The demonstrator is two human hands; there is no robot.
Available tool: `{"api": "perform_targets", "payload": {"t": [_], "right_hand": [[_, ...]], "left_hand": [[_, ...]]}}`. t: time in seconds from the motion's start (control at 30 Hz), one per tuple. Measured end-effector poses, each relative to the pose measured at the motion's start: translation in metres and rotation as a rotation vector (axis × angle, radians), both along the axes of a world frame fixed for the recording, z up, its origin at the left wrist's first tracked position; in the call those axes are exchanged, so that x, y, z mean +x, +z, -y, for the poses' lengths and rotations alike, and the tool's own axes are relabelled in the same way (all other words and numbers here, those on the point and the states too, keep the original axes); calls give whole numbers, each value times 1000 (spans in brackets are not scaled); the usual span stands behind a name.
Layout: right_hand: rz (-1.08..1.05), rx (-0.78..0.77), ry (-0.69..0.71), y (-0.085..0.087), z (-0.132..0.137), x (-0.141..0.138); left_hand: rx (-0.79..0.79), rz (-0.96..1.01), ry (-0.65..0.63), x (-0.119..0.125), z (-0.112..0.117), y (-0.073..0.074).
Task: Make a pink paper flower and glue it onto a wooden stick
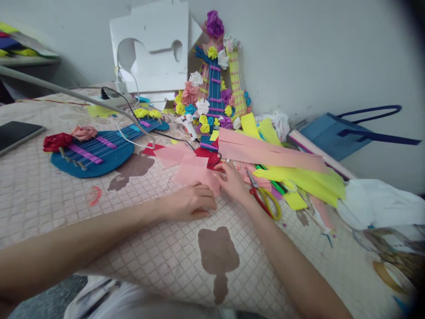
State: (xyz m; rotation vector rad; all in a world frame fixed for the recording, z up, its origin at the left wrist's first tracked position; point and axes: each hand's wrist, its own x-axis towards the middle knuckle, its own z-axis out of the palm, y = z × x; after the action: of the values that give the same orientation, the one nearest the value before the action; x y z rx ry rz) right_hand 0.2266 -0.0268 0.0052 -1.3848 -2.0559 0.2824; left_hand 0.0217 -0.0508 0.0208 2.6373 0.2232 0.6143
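Observation:
My left hand (191,203) rests palm down on the quilted tablecloth, its fingers loosely bent and nothing visible in them. Just beyond it lie overlapping squares of pink crepe paper (191,170). My right hand (232,180) is at the right edge of these squares, thumb and forefinger a little apart and close to the paper; whether they touch it is hard to see. Red paper pieces (207,153) and a black cable lie by its fingertips. Scissors (265,199) with red and yellow handles lie right of my right wrist.
A blue paper guitar (96,153) with paper flowers lies left. Flower-covered guitars (214,88) lean on the wall behind a white glue gun (188,126). Pink strips (268,148) and yellow strips (305,179) spread right. A phone (20,135), blue bag (335,133) and tape roll (392,277) lie farther out.

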Motion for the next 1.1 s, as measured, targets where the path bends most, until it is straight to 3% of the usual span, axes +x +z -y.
{"api": "perform_targets", "payload": {"t": [0.17,0.33,0.43,0.57,0.67,0.73,0.9,1.03,1.1], "right_hand": [[-28,-117,-3,6,-18,-8],[-115,-259,41,11,-14,-1],[-353,-309,27,13,0,3],[-806,-339,-68,16,23,3],[-986,-333,-130,13,39,1],[-1028,-346,-156,9,46,0],[-944,-379,-145,5,51,0],[-939,-471,-11,9,53,-1],[-963,-506,-11,9,54,-3]], "left_hand": [[-70,77,134,-3,-6,-4],[-240,258,496,-11,-21,-4],[-446,303,622,-13,-28,-8],[-761,357,480,-10,-27,-10],[-938,315,348,-5,-19,-6],[-994,262,296,-3,-15,-5],[-881,157,371,-7,-18,-8],[-953,27,362,-15,-24,-1],[-1024,32,393,-18,-25,4]]}}
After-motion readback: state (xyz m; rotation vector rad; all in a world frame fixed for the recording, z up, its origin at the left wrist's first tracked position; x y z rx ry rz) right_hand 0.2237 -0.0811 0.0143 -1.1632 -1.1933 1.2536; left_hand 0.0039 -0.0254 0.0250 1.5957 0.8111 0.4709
